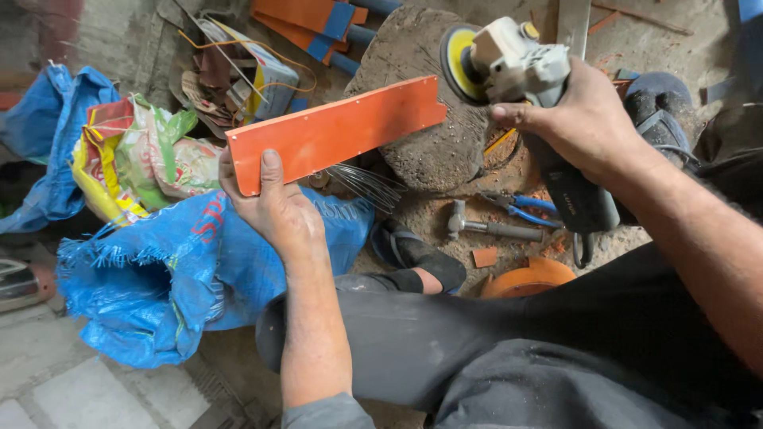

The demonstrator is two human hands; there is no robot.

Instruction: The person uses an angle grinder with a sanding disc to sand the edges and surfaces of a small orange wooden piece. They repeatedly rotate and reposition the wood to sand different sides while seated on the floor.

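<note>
**Head view: orange plate and angle grinder held above the ground**

While I watch through the head camera, the left hand (274, 208) grips the lower left end of a long orange plate (338, 131), thumb pressed flat on its face and fingers wrapped behind. I see the plate held in the air, tilted up toward the right, its notched right end just beside the yellow disc (456, 62) of an angle grinder (540, 103); whether disc and plate touch I cannot tell. The right hand (584, 119) is wrapped fully around the grinder's dark body, fingers curled tight.

Below the plate, a round stone slab (433, 119) lies on the dirt ground (509, 179). Near its lower right edge I note a hammer (489, 226) and blue-handled pliers (528, 208), just beside each other. A bundle of thin wires (366, 183) fans out at the slab's left edge. A blue woven sack (183, 270) sits left of the person's knee, with a multicoloured bag (143, 155) behind it. More orange plates (306, 20) lie at the top.
</note>
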